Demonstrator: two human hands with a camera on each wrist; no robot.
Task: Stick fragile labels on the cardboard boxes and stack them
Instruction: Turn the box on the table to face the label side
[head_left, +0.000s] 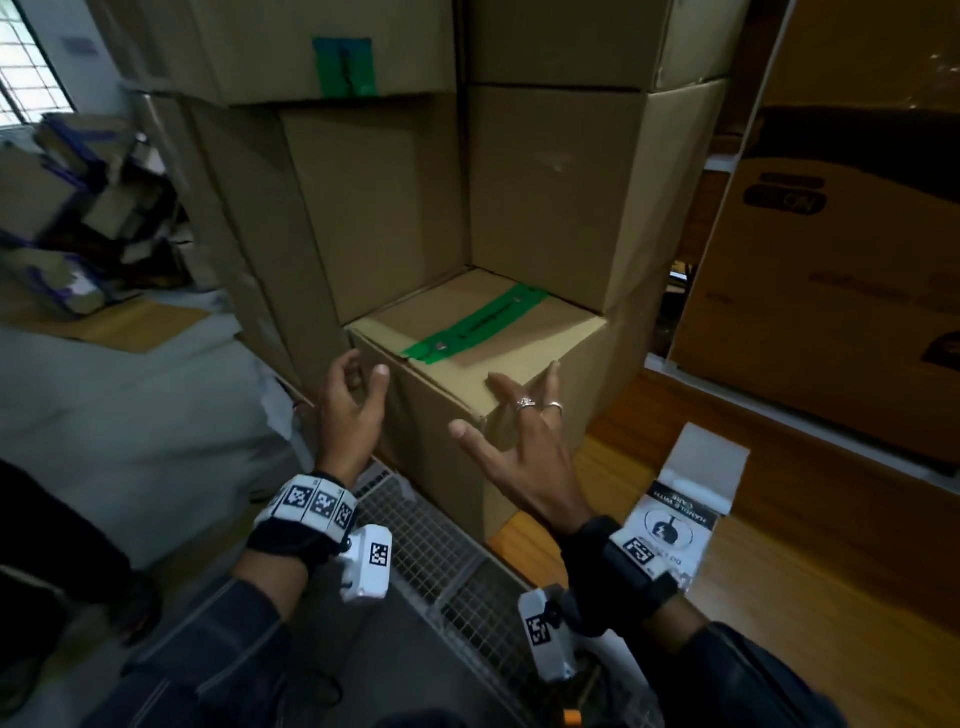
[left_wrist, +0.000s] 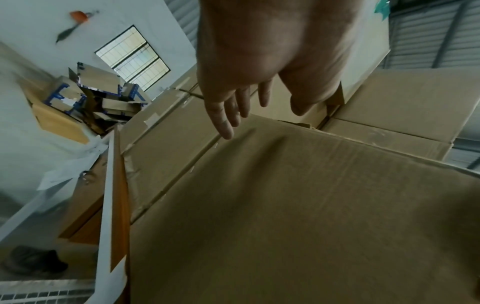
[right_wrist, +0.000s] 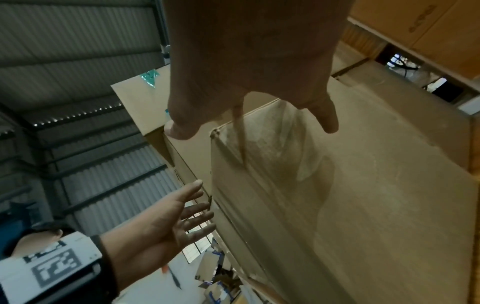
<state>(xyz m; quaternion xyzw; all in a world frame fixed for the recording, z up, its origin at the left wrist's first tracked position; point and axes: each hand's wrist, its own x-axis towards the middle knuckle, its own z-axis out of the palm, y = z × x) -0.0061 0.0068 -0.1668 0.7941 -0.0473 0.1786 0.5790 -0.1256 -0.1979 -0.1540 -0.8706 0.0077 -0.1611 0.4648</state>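
Note:
A brown cardboard box (head_left: 467, 364) with a strip of green tape (head_left: 475, 323) across its top stands low in front of a wall of stacked boxes (head_left: 384, 197). My left hand (head_left: 350, 395) hovers beside the box's left front corner, fingers loosely curved, holding nothing. My right hand (head_left: 514, 431) is spread wide, its fingertips on the box's near top edge; two fingers wear rings. In the left wrist view my left hand (left_wrist: 235, 115) hangs just off the box's side (left_wrist: 298, 205). The right wrist view shows my right hand (right_wrist: 249, 115) over the box (right_wrist: 337, 185). A sheet of fragile labels (head_left: 680, 504) lies on the wooden surface at right.
A metal mesh grate (head_left: 441, 571) runs under my wrists. A big printed carton (head_left: 831, 260) stands at the right. Loose flattened cartons (head_left: 78, 208) pile up at the far left near a window (left_wrist: 132, 59). A dark shoe (left_wrist: 33, 261) is on the floor.

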